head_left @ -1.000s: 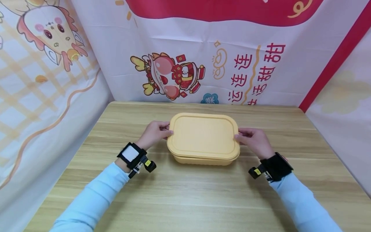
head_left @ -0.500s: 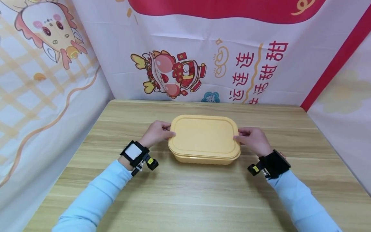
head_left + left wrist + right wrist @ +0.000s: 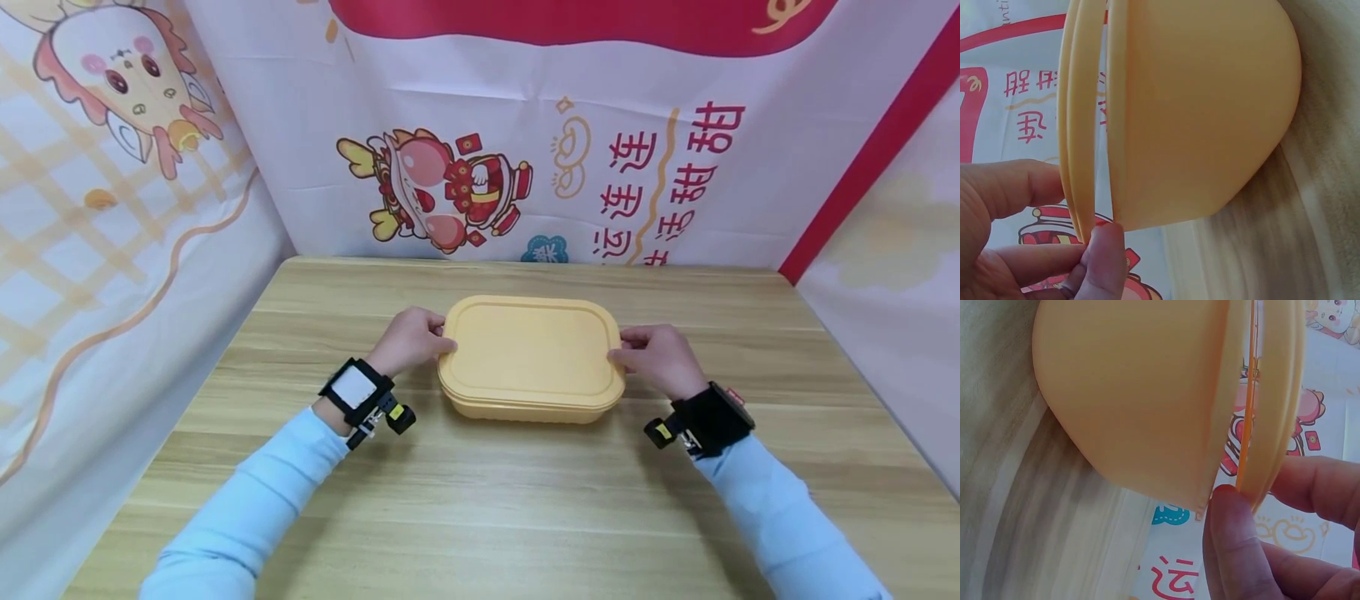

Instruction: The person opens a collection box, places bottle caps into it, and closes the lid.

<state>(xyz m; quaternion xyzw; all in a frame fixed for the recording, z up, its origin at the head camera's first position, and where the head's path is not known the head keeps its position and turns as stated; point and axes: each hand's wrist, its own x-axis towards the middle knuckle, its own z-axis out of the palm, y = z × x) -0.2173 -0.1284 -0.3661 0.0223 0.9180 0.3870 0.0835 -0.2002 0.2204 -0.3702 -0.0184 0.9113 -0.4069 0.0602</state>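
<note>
A flat yellow lid (image 3: 532,350) with rounded corners sits over a yellow rectangular box (image 3: 525,414) on the table. My left hand (image 3: 411,340) pinches the lid's left edge. My right hand (image 3: 662,360) pinches its right edge, thumb on top in the head view. In the left wrist view, a narrow gap shows between the lid (image 3: 1084,125) and the rim of the box (image 3: 1204,112). A similar gap appears in the right wrist view between the lid (image 3: 1277,394) and the box (image 3: 1129,394). The lid hides the box's inside.
The wood-grain table (image 3: 510,517) carries the box near its back edge. A white printed cloth (image 3: 315,150) hangs directly behind, with more cloth along the left (image 3: 75,317) and right sides. Each wrist wears a black strap with a small camera.
Between one second and half a second ago the lid shifts slightly toward me over the box, both hands keeping their pinch. Since then there is little movement; the head view shifts slightly.
</note>
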